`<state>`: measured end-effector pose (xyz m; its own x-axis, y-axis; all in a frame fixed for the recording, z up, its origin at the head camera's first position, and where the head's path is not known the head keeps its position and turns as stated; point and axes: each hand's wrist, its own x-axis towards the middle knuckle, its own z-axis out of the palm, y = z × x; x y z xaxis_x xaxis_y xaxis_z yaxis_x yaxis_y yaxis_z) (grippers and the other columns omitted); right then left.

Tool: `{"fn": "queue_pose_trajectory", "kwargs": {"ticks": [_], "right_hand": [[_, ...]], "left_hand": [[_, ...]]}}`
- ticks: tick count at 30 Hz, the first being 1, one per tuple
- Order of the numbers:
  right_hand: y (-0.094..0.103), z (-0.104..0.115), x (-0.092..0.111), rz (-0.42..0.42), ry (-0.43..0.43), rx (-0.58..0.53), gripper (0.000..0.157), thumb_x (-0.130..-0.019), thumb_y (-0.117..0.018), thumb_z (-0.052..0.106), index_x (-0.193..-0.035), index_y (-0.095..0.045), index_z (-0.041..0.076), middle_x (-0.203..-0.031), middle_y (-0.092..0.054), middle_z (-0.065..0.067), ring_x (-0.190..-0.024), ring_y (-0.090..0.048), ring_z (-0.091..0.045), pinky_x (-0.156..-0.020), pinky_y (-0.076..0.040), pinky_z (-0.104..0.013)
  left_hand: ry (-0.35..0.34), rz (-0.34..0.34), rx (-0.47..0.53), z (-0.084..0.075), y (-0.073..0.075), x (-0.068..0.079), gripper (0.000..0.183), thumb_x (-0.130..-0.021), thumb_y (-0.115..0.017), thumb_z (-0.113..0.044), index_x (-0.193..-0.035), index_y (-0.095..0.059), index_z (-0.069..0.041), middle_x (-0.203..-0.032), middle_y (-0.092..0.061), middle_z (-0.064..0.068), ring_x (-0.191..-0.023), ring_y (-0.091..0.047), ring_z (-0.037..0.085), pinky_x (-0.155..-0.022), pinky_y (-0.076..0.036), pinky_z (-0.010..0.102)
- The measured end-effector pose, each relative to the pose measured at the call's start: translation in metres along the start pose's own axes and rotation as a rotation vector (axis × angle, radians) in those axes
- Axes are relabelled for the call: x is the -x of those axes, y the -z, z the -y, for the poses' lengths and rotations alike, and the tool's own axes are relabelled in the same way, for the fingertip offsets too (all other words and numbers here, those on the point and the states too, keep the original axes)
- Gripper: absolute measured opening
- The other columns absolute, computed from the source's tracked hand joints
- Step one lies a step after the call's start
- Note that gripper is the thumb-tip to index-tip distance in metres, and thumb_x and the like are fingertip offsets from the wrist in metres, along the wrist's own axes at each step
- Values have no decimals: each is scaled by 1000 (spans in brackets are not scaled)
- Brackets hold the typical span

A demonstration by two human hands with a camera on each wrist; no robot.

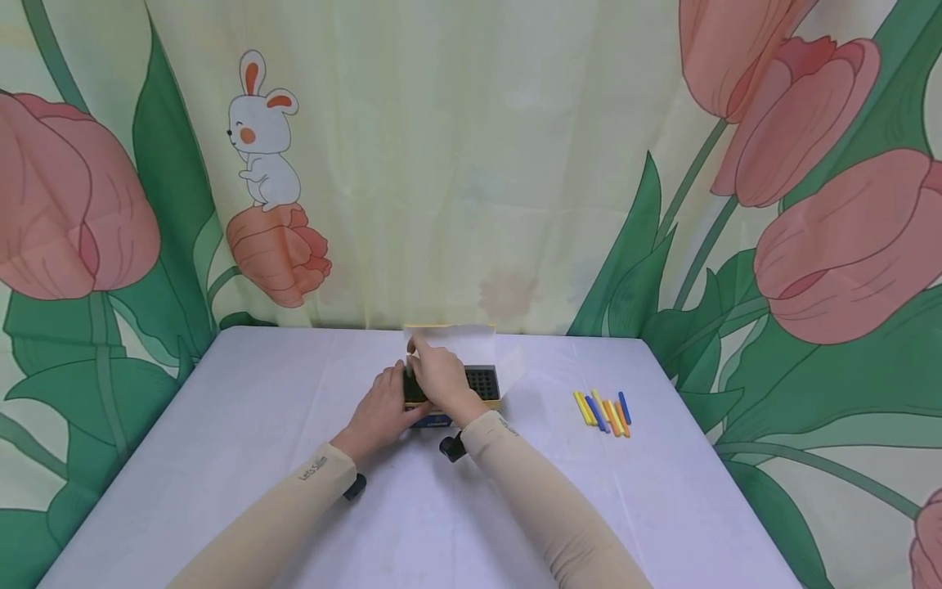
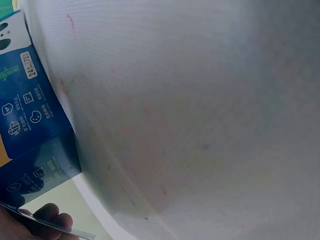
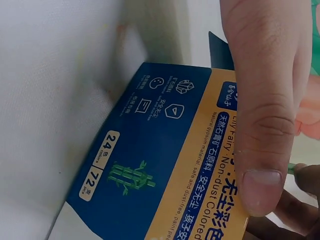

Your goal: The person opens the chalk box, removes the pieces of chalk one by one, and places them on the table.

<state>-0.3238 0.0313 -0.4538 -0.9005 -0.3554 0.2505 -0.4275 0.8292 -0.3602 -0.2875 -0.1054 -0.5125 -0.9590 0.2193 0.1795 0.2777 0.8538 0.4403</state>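
Observation:
A blue and orange chalk box [image 1: 432,420], printed "Non-dust Colored", stands on the table with its lid raised at the back. Inside it is a black insert [image 1: 482,379] with rows of round holes. My left hand [image 1: 381,406] grips the box's left end; its thumb lies across the front edge, large in the right wrist view. Over the insert's left part reaches my right hand [image 1: 440,378], fingers bent downward. In the right wrist view its fingers [image 3: 307,177] pinch a green chalk stick [image 3: 291,168], mostly hidden behind the left thumb.
To the right of the box, several yellow, blue and orange chalk sticks [image 1: 603,413] lie loosely side by side on the white-covered table [image 1: 530,491]. A pale flap [image 1: 511,368] sticks out at the box's right end. Behind the table hangs a curtain [image 1: 471,164] printed with tulips.

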Motion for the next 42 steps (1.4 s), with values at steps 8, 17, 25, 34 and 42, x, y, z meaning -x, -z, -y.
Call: {"fn": "queue_pose_trajectory", "kwargs": {"ticks": [8,17,25,34,42], "right_hand": [[4,0,0,-42,-1,-87,20,-111,-51,28,-128,-56,19,-92,-77,-3,-64,-65,-12,-55,-49,-25],[12,4,-1,-83,20,-236,20,-111,-49,25,-125,-54,11,-113,-75,-9,-70,-68,-12,-60,-53,-22],[18,-4,-3,-113,-77,-503,19,-110,-52,20,-124,-56,8,-111,-72,-11,-96,-72,-23,-78,-60,-32],[29,-19,-6,-102,-247,-973,29,-107,-57,19,-129,-57,0,-115,-67,-18,-101,-74,-29,-85,-62,-31],[46,-37,-5,-230,-315,-1110,26,-104,-60,13,-123,-59,-4,-105,-66,-16,-88,-74,-21,-82,-63,-32]], "left_hand": [[-10,-11,-13,1,-1,0,102,-96,-67,-57,-157,-21,11,-145,-45,32,-123,-52,40,-101,-51,51],[11,17,-14,0,-2,0,108,-95,-64,-64,-158,-18,11,-149,-43,32,-130,-50,40,-107,-49,51],[43,28,-13,-1,-1,-1,111,-94,-63,-68,-159,-19,10,-151,-43,31,-134,-49,41,-109,-48,53],[62,30,-10,-4,-1,-2,112,-93,-61,-71,-160,-19,9,-150,-44,30,-130,-51,37,-107,-50,51],[77,30,7,-3,-2,-1,115,-91,-60,-74,-160,-19,9,-151,-43,30,-133,-50,38,-110,-47,53]]}}
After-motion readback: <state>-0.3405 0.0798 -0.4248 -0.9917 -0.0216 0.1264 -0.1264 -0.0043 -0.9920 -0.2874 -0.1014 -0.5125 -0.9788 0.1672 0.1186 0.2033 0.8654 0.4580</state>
